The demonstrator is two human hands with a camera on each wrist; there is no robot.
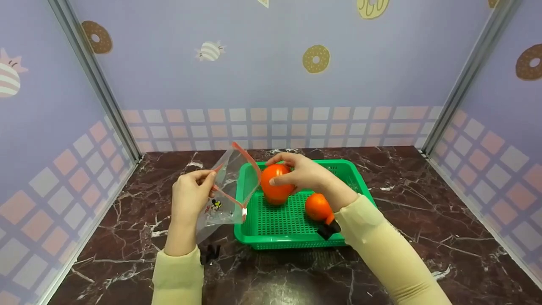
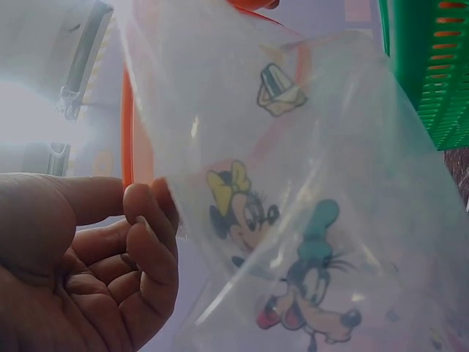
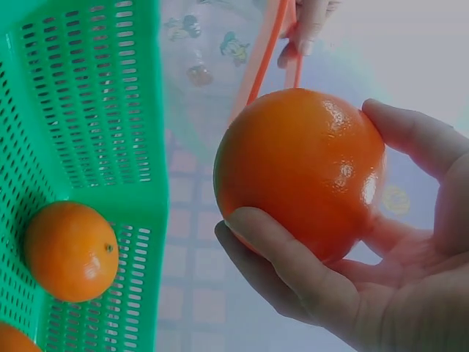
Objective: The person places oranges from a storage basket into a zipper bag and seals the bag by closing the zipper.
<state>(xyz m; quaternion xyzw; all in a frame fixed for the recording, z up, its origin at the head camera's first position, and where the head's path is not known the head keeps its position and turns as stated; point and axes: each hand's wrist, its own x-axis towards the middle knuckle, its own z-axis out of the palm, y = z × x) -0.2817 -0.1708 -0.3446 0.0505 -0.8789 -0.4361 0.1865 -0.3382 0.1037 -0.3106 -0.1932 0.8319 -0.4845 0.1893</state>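
My left hand (image 1: 192, 192) pinches the upper edge of a clear zip bag (image 1: 226, 216) with a red-orange zip strip and cartoon prints. The bag's mouth gapes toward the right, and its lower part hangs down. In my right hand (image 1: 302, 173) I grip an orange (image 1: 275, 180) right at that mouth, above the green basket. From the right wrist view, fingers and thumb wrap the orange (image 3: 300, 176) on both sides. The left wrist view shows thumb and fingertips on the strip, with the printed bag (image 2: 293, 183) filling much of the picture.
A green perforated plastic basket (image 1: 296, 241) stands on the dark marbled table (image 1: 423, 237). Inside it lies another orange (image 1: 317, 206), near my right wrist. Part of one more orange (image 3: 13, 341) shows at the right wrist view's corner. Patterned panels (image 1: 271, 84) enclose the back and sides.
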